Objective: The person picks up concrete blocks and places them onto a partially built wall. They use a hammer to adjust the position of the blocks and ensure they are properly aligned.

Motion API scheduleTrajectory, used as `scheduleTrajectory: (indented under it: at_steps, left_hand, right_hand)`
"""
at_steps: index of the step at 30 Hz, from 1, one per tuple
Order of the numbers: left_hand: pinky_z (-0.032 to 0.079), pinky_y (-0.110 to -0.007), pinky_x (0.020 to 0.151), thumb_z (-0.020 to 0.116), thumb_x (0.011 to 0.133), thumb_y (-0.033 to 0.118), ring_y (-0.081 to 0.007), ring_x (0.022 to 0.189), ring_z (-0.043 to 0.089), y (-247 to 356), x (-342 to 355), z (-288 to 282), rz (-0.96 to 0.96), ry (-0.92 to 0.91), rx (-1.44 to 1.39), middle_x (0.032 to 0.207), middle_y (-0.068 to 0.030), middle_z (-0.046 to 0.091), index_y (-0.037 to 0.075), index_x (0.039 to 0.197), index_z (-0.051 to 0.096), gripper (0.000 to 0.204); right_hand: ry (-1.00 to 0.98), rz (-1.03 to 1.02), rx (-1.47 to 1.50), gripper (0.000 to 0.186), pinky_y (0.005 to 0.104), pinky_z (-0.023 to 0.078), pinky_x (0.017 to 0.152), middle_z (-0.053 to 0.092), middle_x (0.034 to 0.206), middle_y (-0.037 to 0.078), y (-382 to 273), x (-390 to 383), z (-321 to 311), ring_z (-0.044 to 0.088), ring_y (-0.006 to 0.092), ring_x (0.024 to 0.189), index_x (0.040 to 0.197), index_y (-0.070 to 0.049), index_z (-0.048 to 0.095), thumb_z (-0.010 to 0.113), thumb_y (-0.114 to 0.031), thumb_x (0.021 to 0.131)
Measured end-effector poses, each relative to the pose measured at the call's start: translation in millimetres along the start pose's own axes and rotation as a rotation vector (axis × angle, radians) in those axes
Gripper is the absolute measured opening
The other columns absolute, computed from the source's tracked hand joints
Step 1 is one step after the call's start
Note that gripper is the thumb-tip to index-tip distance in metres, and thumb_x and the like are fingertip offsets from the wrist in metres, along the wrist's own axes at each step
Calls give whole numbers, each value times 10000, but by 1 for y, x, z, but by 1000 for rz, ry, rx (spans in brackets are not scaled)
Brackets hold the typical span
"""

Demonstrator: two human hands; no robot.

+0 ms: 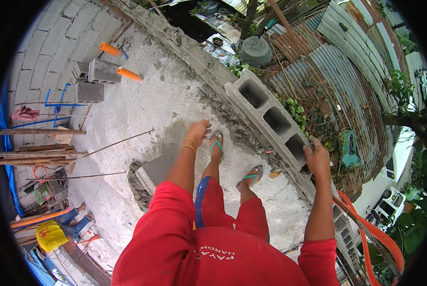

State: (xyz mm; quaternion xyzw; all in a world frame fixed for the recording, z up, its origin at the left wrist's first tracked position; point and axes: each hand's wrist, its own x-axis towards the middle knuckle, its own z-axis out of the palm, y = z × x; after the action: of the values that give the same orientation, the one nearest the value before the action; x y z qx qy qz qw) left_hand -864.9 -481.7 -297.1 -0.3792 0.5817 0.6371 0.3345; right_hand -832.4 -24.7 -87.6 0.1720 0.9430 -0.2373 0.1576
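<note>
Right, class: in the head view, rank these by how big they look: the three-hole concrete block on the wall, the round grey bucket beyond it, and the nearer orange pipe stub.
1. Three-hole concrete block, touched by the right hand.
2. Round grey bucket, though it sits farther off, so its true size is unsure.
3. Orange pipe stub.

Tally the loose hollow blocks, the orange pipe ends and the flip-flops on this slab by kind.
Grey hollow blocks lying loose at the back: 2
Orange pipe ends: 2
Teal-strapped flip-flops: 2
Total: 6
</note>
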Motion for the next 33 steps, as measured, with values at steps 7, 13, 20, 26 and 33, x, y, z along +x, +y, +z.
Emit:
scheduleTrajectory:
  at_steps: [7,13,20,26,33]
  left_hand:
    - [545,-421,1016,784,796,226,-354,1094,712,-262,-131,-126,66,452,817,1156,-183,758,161,1203,787,412]
    - [535,-411,1044,676,788,143,-345,1160,689,-452,-294,-141,-202,511,895,1242,-158,736,141,1173,788,401]
    - [544,-442,1011,777,837,400,-362,1124,700,-489,-342,-165,-214,774,457,1160,-207,748,39,1124,765,461]
    - [582,-396,827,714,924,343,-272,896,739,-483,-286,-261,11,845,256,1013,-180,760,-2,1076,759,379]
    - [576,-322,683,676,988,233,-169,761,712,-537,-299,-303,80,753,-541,908,-127,749,-49,1221,688,367]
  right_hand:
    - [74,-191,56,429,440,523,1004,698,1265,279,1,-9,2,678,423,1187,1313,11,669,732,-206,948]
    - [95,-381,123,401,465,521,990,709,1247,243,-22,-20,9,689,386,1140,1321,20,666,715,-184,978]
    - [8,-641,57,345,424,540,919,720,1124,184,-109,-104,44,707,307,1054,1272,29,684,706,-173,993]
    - [-581,-503,139,260,342,521,788,691,988,107,-206,-209,190,634,162,884,1177,22,635,715,-108,966]
    - [-952,-820,-300,286,400,555,733,753,870,146,-344,-301,437,713,253,792,986,9,723,750,-272,942]
